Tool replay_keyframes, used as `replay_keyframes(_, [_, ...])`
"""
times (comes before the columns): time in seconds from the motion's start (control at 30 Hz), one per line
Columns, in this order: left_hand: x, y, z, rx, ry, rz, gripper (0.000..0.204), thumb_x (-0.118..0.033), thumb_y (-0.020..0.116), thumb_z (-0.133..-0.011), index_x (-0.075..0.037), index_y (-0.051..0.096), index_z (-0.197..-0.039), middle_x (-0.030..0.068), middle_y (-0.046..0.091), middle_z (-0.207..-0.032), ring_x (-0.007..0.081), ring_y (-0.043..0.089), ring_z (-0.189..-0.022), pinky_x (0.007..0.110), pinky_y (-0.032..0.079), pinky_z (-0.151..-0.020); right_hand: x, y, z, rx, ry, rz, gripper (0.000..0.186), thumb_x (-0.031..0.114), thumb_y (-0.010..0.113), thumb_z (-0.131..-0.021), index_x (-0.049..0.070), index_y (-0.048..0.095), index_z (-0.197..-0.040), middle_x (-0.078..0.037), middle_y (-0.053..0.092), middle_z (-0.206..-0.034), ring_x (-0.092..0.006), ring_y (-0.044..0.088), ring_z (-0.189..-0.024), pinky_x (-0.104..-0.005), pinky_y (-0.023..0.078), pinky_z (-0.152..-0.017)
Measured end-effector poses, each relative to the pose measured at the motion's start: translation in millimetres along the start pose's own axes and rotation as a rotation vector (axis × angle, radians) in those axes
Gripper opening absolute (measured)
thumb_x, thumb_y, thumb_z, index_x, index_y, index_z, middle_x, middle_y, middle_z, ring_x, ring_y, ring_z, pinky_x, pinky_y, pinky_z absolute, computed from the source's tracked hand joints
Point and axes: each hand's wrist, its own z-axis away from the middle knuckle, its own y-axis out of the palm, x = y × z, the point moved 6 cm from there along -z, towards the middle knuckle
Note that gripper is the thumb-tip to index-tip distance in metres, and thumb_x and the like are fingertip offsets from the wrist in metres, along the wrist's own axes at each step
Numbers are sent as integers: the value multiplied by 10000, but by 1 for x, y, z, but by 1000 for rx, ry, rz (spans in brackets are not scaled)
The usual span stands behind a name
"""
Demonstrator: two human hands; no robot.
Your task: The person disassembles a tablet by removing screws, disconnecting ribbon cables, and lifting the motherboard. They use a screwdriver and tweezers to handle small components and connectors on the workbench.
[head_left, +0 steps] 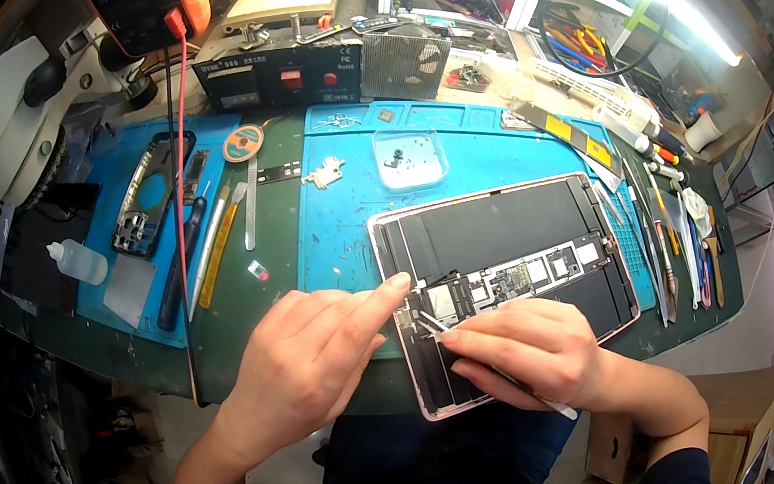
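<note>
An opened tablet [496, 225] lies on the blue work mat, with its dark battery areas and a long circuit board [509, 279] exposed. In my right hand [536, 350] is a pair of metal tweezers [557, 406]. Their tips are at the left end of the board, over small parts near the tablet's left edge. My left hand [310, 361] has its index finger stretched out, its tip at that same edge, and the other fingers loosely bent. I see nothing held in it; the thumb is mostly hidden.
Beyond the tablet stands a clear plastic box [410, 157] with small dark parts. To the left are a phone frame [142, 195], a white bottle [78, 260], a solder spool [243, 143] and several hand tools. More tools line the right. A black power unit [281, 81] stands at the back.
</note>
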Motion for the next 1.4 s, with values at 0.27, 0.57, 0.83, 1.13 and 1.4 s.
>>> replay_keyframes(0.27, [-2, 0, -2, 9, 25, -12, 529, 24, 802, -843, -36, 705, -1359, 105, 773, -1235, 294, 738, -1045, 402, 540, -826, -1, -5, 4, 33, 98, -124, 323, 34, 890, -853, -10, 779, -1153, -147, 783, -1007, -277, 773, -796, -342, 622, -670])
replay_keyframes(0.57, [-6, 2, 0, 18, 97, -71, 387, -110, 858, -846, -93, 772, -1222, 42, 759, -1238, 253, 721, -1050, 388, 558, -846, -6, -18, 8, -43, 284, -293, 400, 54, 908, -877, 3, 765, -1248, -139, 788, -1052, -268, 787, -902, -336, 642, -743])
replay_keyframes(0.83, [-8, 3, 4, 23, 120, -123, 328, -185, 866, -857, -106, 794, -1167, 22, 754, -1230, 234, 712, -1049, 386, 565, -843, -16, 4, 17, 24, 692, -584, 211, 75, 830, -986, -5, 787, -1177, -130, 834, -993, -166, 816, -840, -285, 629, -749])
replay_keyframes(1.13, [-6, 2, 4, 9, 115, -89, 286, -210, 848, -859, -98, 806, -1120, 29, 759, -1232, 198, 724, -1068, 333, 547, -825, -17, 5, 18, -10, 615, -436, 190, 54, 846, -944, 10, 813, -1126, -138, 826, -942, -208, 811, -768, -297, 619, -664])
replay_keyframes(1.4, [-4, 3, 4, 29, 105, -75, 306, -228, 857, -869, -109, 803, -1146, 42, 761, -1248, 227, 720, -1044, 364, 549, -800, -18, 6, 16, 12, 569, -411, 212, 44, 854, -933, -8, 806, -1133, -143, 824, -938, -218, 813, -769, -301, 623, -657])
